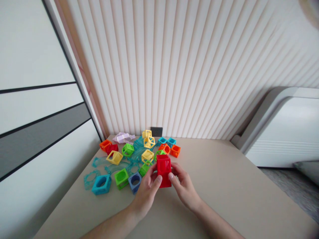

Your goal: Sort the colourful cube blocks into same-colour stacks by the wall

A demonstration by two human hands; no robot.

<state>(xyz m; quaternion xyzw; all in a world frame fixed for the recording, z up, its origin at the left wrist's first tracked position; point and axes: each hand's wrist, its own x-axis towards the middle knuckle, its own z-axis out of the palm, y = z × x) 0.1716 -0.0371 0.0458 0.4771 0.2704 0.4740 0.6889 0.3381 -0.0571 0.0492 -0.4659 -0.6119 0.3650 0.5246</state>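
Note:
Between my two hands is a red toy block piece, which looks like two blocks, one above the other. My left hand grips its left side, the thumb across the near face. From the right, my right hand holds the same piece, thumb on its front and fingers behind. Near my left hand lie a dark blue cube with a round hole, a green cube and another green cube partly hidden by the fingers. Just behind the red piece sits a yellow open cube.
Translucent teal track pieces lie among several coloured cubes. A light blue cube is at the left and orange cubes stand behind. A ridged wall with a black socket borders the table. A white cabinet rises at left.

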